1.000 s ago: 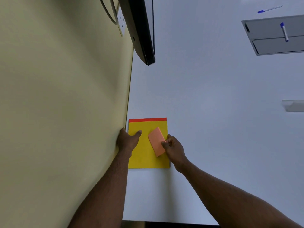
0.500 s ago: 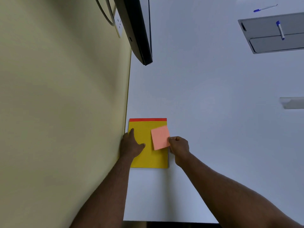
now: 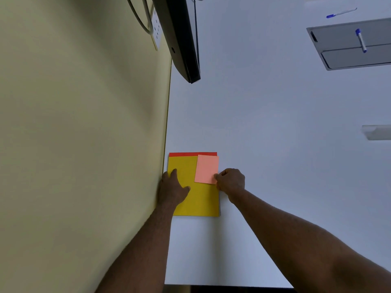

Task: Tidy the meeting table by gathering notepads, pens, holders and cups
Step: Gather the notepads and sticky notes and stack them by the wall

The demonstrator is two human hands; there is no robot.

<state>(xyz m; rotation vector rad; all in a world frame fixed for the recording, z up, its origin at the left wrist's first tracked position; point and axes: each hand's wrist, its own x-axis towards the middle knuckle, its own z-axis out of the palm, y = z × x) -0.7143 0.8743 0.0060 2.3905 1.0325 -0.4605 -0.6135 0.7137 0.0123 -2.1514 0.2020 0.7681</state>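
Observation:
A yellow notepad (image 3: 201, 199) with a red top strip lies flat on the white table (image 3: 275, 144), tight against the wall. My left hand (image 3: 172, 190) rests flat on its left side, fingers spread. A small pink sticky-note pad (image 3: 207, 169) sits on the notepad's upper right corner, squared to it. My right hand (image 3: 230, 180) pinches that pink pad at its lower right corner. A blue pen (image 3: 340, 12) lies far back on the table, and a blue-capped marker (image 3: 361, 40) lies on a grey tray.
The yellow-green wall (image 3: 84, 123) runs along the left, with a socket and cable. A black monitor edge (image 3: 182, 39) overhangs the table at the back. A grey tray (image 3: 347, 45) is at the far right, a clear holder (image 3: 376, 132) at the right edge.
The pink pad went from tilted in the notepad's middle to squared at its upper right corner, held by my right hand. My left hand slid from the wall edge onto the notepad.

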